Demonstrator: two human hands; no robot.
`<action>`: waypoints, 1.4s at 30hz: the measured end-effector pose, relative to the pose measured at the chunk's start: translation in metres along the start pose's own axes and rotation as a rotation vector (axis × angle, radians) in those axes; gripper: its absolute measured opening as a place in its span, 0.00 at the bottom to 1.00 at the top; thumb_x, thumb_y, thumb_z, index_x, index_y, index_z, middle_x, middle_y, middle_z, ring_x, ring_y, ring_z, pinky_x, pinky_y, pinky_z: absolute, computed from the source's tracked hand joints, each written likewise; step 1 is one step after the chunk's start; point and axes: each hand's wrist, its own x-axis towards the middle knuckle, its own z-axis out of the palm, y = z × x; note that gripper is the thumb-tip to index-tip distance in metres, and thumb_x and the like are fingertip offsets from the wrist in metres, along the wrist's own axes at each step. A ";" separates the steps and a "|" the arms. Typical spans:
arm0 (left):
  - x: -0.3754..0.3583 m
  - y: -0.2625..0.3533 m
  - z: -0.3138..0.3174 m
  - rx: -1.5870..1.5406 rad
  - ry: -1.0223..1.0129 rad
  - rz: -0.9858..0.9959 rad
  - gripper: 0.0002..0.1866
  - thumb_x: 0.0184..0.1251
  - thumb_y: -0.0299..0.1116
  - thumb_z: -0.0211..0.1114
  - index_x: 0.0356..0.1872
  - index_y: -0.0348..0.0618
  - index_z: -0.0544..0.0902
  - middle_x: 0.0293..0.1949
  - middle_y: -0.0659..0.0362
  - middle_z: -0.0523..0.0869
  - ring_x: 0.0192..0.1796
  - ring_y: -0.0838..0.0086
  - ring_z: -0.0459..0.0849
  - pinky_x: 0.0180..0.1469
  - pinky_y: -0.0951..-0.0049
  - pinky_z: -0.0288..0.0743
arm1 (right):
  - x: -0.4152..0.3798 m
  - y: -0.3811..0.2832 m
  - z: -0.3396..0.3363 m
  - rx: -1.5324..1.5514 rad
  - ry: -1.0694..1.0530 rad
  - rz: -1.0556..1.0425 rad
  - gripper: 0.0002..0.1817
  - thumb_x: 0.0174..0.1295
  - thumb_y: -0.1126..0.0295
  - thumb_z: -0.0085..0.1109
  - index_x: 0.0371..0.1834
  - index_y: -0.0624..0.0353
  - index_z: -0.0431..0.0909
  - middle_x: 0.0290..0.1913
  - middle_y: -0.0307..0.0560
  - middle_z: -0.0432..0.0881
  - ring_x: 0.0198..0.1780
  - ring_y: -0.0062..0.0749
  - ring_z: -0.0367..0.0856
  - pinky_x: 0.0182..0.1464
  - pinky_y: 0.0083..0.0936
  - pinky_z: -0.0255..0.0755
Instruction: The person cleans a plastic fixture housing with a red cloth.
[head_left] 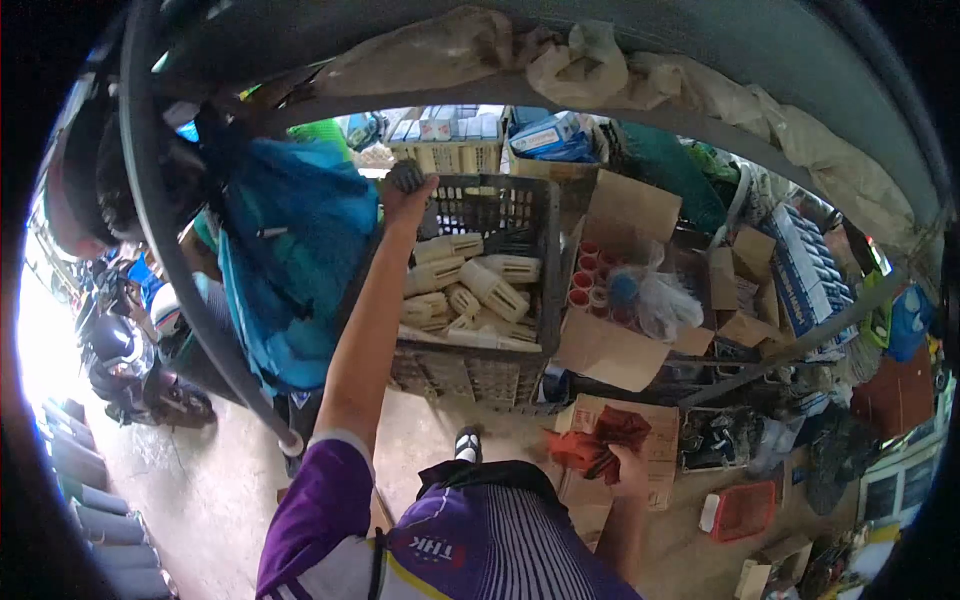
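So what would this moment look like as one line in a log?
left hand: raised, gripping dark object above crate | right hand: holding red cloth | crate: cream plastic parts inside

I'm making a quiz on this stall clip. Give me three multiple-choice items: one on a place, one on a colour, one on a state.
1. Where is the left hand?
A. at the crate's top edge
B. on the floor
C. in the red basket

2. What colour is the cloth in the right hand?
A. white
B. red
C. green

3. How is the crate loaded?
A. empty
B. holds pale plastic parts
C. full of bottles

Answers:
1 A, the raised arm ends with its grip at the crate rim.
2 B, the bunched cloth is red.
3 B, cream ribbed parts lie piled inside.
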 end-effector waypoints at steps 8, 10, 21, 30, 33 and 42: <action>0.050 -0.114 0.040 1.087 -0.491 0.188 0.47 0.39 0.55 0.78 0.63 0.54 0.65 0.63 0.49 0.70 0.64 0.48 0.67 0.56 0.40 0.66 | 0.002 0.032 -0.005 -0.010 0.283 -0.039 0.27 0.52 0.76 0.60 0.59 0.61 0.66 0.49 0.49 0.77 0.42 0.34 0.80 0.34 0.24 0.78; 0.055 -0.132 0.039 1.113 -0.548 0.240 0.45 0.39 0.54 0.78 0.61 0.52 0.68 0.62 0.49 0.72 0.64 0.49 0.68 0.57 0.42 0.66 | 0.003 0.026 0.011 -0.089 0.264 -0.123 0.26 0.53 0.76 0.60 0.57 0.62 0.67 0.48 0.48 0.77 0.41 0.33 0.80 0.32 0.23 0.77; 0.090 -0.202 0.072 0.985 -0.785 0.192 0.28 0.55 0.50 0.68 0.50 0.39 0.77 0.49 0.44 0.82 0.53 0.49 0.80 0.50 0.53 0.76 | 0.026 0.015 0.063 -0.222 0.348 -0.045 0.25 0.54 0.66 0.62 0.56 0.56 0.69 0.36 0.42 0.79 0.25 0.24 0.76 0.20 0.20 0.67; 0.064 -0.181 0.112 1.130 -1.161 0.240 0.19 0.59 0.40 0.62 0.48 0.41 0.82 0.47 0.47 0.84 0.50 0.52 0.82 0.50 0.55 0.77 | 0.036 0.017 0.047 -0.273 0.359 0.022 0.24 0.55 0.68 0.61 0.56 0.57 0.69 0.40 0.44 0.79 0.30 0.26 0.79 0.22 0.22 0.70; 0.053 -0.207 0.118 1.115 -1.115 0.278 0.21 0.61 0.43 0.62 0.50 0.41 0.81 0.49 0.45 0.83 0.53 0.52 0.80 0.55 0.56 0.75 | 0.034 0.026 0.033 -0.201 0.339 -0.061 0.24 0.54 0.71 0.61 0.56 0.58 0.69 0.40 0.45 0.79 0.33 0.28 0.80 0.27 0.23 0.73; 0.042 -0.226 0.174 0.953 -1.461 0.038 0.28 0.57 0.40 0.62 0.60 0.42 0.75 0.59 0.48 0.77 0.59 0.55 0.76 0.61 0.58 0.71 | 0.005 0.014 0.056 -0.116 0.478 -0.071 0.24 0.54 0.72 0.59 0.56 0.60 0.68 0.42 0.45 0.80 0.30 0.28 0.80 0.20 0.18 0.70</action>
